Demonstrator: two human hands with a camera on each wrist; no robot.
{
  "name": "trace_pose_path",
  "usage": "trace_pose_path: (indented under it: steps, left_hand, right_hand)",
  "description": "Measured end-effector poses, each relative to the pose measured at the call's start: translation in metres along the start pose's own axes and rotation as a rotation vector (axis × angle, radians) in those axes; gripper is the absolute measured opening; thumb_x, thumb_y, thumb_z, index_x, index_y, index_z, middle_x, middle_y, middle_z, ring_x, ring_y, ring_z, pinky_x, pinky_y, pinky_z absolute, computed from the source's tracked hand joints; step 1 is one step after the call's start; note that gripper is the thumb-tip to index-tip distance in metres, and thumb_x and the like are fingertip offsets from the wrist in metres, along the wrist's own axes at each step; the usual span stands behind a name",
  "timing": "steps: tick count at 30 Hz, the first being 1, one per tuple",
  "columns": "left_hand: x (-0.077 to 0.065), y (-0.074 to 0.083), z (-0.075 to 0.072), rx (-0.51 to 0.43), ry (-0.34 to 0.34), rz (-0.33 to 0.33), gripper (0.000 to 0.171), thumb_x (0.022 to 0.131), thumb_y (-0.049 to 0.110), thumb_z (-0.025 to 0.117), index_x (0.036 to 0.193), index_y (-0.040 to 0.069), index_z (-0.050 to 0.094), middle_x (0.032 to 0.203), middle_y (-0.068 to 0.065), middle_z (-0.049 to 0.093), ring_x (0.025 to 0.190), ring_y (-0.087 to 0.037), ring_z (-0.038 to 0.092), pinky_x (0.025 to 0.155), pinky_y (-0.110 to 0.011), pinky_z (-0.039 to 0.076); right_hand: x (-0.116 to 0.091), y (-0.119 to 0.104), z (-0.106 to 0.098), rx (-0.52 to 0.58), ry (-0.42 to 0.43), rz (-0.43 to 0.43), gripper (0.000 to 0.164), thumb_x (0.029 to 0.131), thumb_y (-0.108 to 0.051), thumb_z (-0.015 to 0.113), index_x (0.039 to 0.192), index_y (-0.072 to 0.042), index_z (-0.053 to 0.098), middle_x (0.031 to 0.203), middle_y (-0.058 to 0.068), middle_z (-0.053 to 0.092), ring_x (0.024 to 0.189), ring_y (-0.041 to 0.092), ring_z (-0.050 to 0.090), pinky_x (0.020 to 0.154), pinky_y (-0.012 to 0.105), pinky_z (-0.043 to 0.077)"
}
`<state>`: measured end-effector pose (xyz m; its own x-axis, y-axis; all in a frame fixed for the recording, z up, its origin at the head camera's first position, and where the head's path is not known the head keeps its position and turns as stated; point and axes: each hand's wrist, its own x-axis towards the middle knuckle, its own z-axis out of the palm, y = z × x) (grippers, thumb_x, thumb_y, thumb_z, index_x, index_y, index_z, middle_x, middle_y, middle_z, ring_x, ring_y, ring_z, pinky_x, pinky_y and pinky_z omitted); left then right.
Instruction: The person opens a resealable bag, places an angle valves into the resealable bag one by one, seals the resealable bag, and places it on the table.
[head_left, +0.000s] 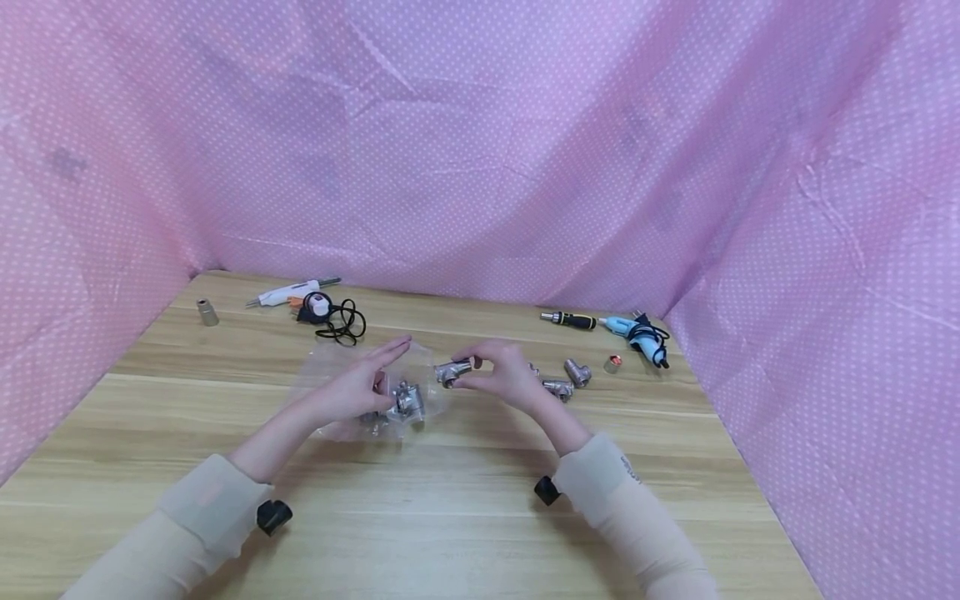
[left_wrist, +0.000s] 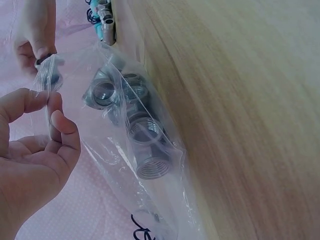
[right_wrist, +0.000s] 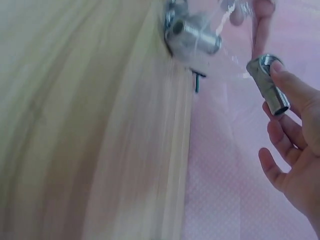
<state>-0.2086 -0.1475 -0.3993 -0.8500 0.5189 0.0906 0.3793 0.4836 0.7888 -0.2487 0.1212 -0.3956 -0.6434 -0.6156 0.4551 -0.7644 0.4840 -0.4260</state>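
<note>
My left hand pinches the edge of a clear plastic bag between thumb and fingers. Inside the bag lie several silvery metal tee pipe fittings with threaded openings. With thumb and fingertips, my right hand grips another tee pipe fitting beside the bag's upper edge. In the left wrist view this fitting shows through the film; whether it is inside the mouth I cannot tell. The bag rests on the wooden table.
Right of my hand lie more tee fittings and a small metal cylinder with red inside. Behind are a black-yellow screwdriver and a light-blue corded tool. Back left hold a white corded tool and a metal cylinder. Pink curtains surround the table.
</note>
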Motion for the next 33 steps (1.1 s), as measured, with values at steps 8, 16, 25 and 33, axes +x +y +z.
trace_pose_path:
  steps: [8,16,25,33]
  left_hand:
    - [0.001,0.001,-0.002,-0.023,-0.012,-0.009,0.092,0.072,-0.004,0.065,0.151,0.007,0.018,0.157,-0.014,0.015,0.063,-0.011,0.050,0.053,-0.024,0.049]
    - [0.001,0.006,-0.002,-0.017,-0.009,-0.032,0.093,0.073,-0.003,0.066,0.152,0.011,0.017,0.157,-0.013,0.014,0.062,-0.012,0.049,0.052,-0.023,0.048]
    - [0.001,0.006,-0.002,-0.044,0.002,-0.063,0.096,0.073,-0.002,0.065,0.153,0.016,0.015,0.158,-0.011,0.010,0.063,-0.014,0.049,0.052,-0.025,0.049]
    - [0.000,0.002,-0.002,-0.040,-0.001,-0.050,0.096,0.074,-0.002,0.066,0.153,0.016,0.015,0.158,-0.012,0.012,0.063,-0.013,0.050,0.052,-0.025,0.049]
  right_hand:
    - [0.010,-0.016,0.034,-0.018,0.060,0.121,0.034,0.069,-0.026,0.082,0.098,-0.011,0.071,0.089,-0.002,0.071,0.073,0.012,0.056,0.066,0.026,0.049]
    - [0.023,-0.028,0.060,-0.044,0.114,0.217,0.031,0.071,-0.030,0.081,0.095,-0.014,0.069,0.092,-0.004,0.070,0.072,0.011,0.056,0.063,0.015,0.043]
    - [0.024,-0.028,0.069,-0.009,0.124,0.185,0.035,0.072,-0.026,0.081,0.101,-0.012,0.067,0.093,-0.001,0.068,0.072,0.014,0.057,0.062,0.014,0.044]
    - [0.017,-0.031,0.049,0.046,0.054,0.214,0.047,0.071,-0.023,0.081,0.113,-0.010,0.064,0.102,0.005,0.067,0.078,0.021,0.058,0.066,0.022,0.049]
